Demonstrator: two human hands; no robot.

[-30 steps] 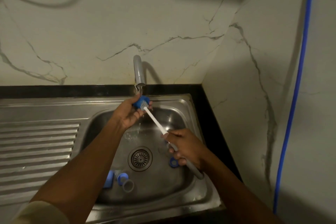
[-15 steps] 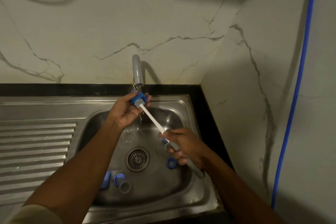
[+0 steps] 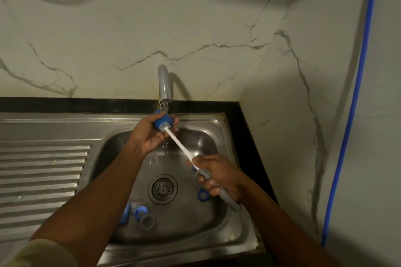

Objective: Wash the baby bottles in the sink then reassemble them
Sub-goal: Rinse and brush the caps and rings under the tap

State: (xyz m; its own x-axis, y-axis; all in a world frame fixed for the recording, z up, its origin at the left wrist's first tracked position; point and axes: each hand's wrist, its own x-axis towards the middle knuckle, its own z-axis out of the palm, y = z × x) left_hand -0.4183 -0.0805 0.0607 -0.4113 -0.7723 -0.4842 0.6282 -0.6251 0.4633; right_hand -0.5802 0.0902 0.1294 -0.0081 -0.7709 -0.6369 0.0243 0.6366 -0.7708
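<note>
Steel sink (image 3: 219,124) in black table (image 3: 246,132), ribbed drainboard (image 3: 41,171) to the left. Marble walls (image 3: 108,39) meet at a corner; blue pipe (image 3: 352,112) runs down the right one. Under the tap (image 3: 164,84), left hand (image 3: 148,136) has its fingers curled round a blue bottle cap (image 3: 163,119). Right hand (image 3: 220,176) has its fingers clamped on the brush (image 3: 182,147), bristles at the cap. Blue parts (image 3: 141,211) lie near the drain (image 3: 162,189).

– That bottle part (image 3: 163,120) under the grey tap (image 3: 164,84) is bright blue, like the blue ring (image 3: 203,194) by the sink's right wall.
– The blue pieces (image 3: 140,212) at its front edge match; beside them, a grey ring (image 3: 147,221).
– The brush (image 3: 181,147): white shaft, grey handle.
– Silver steel sink (image 3: 208,118), ribbed stripes on the drainboard (image 3: 43,169), black counter strip (image 3: 86,104), white marble wall (image 3: 130,34) veined grey, with a blue line (image 3: 351,115) down it.
</note>
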